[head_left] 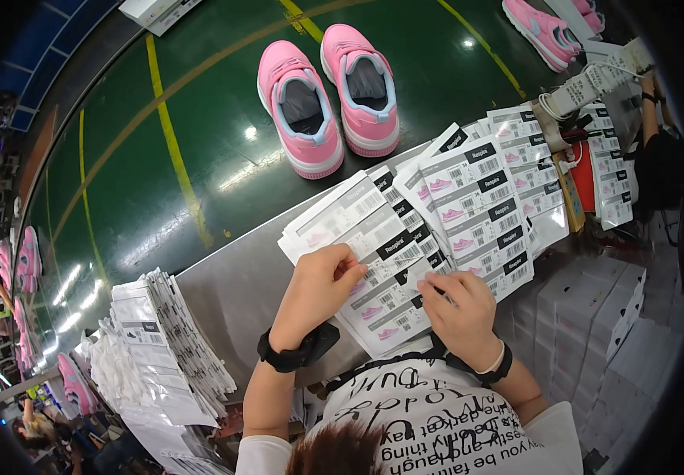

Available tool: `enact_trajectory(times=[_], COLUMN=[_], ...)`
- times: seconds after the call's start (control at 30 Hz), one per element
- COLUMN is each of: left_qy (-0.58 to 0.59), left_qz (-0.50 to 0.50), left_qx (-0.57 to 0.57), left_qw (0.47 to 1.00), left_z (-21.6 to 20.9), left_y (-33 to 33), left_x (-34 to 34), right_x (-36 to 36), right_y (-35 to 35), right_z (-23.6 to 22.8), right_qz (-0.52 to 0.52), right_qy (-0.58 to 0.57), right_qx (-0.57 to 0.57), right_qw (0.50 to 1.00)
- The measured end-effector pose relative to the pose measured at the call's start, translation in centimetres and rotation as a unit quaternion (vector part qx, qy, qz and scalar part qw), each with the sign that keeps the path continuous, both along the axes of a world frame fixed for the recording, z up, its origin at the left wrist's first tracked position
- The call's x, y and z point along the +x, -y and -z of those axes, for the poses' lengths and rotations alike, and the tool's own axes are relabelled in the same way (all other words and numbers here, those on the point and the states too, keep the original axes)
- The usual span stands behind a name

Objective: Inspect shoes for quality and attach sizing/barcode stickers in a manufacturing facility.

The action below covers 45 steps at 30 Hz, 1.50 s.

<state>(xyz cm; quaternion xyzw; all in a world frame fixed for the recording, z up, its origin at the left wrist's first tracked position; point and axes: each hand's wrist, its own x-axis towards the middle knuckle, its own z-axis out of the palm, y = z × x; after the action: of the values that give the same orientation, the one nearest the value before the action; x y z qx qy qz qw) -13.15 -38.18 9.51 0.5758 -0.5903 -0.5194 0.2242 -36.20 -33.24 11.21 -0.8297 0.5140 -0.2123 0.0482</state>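
A stack of label sheets [381, 321], printed with pink shoe pictures, barcodes and black blocks, lies on the metal bench edge under my hands. My left hand [322, 285] is curled over the stack's left side, thumb and forefinger pinched together; what they hold, if anything, is too small to make out. On the right, my right hand [461, 309] bends its fingers to a pinch at a small whitish label [419, 275], which is partly hidden by the fingertips. More label sheets [480, 206] overlap just beyond my right hand.
Two pink sneakers [327, 103] stand on the green conveyor belt [207, 142] ahead. Piled papers [171, 340] lie on the left of the metal bench [235, 297]. White shoe boxes [587, 309] are stacked at right. A power strip [595, 83] sits at far right, near another pink shoe [542, 33].
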Motion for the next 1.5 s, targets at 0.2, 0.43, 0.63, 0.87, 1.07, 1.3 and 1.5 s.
enact_trajectory(times=[0.2,0.43,0.63,0.87,1.07,1.3,1.5], left_qy=[0.018,0.050,0.061,0.059,0.047,0.047,0.059], left_qz=[0.020,0.041,0.043,0.033,0.026,0.023,0.044], left_qx=[-0.058,-0.145,-0.163,-0.166,-0.209,-0.209,-0.213], left_qw=[0.998,0.987,0.984,0.984,0.976,0.977,0.974], left_z=[-0.1,1.1,0.7,1.4,2.2,2.7,2.4], left_y=[0.4,-0.4,-0.8,-1.2,-1.2,-1.5,-1.0], left_x=[-0.4,-0.7,-1.3,-0.6,-1.2,-0.5,-0.8], right_x=[0.3,-1.9,-0.1,4.0,1.4,2.8,2.9], right_y=[-0.7,1.7,16.1,29.1,30.1,22.4,24.2], right_z=[-2.1,-5.7,-6.7,2.3,4.1,1.3,1.1], right_qz=[-0.114,-0.045,0.027,0.103,0.233,0.022,0.019], right_qy=[0.137,0.527,0.693,0.634,0.492,0.157,0.138], right_qx=[0.010,0.171,0.193,0.145,0.079,0.130,0.084], right_qw=[0.984,0.832,0.695,0.753,0.835,0.979,0.987])
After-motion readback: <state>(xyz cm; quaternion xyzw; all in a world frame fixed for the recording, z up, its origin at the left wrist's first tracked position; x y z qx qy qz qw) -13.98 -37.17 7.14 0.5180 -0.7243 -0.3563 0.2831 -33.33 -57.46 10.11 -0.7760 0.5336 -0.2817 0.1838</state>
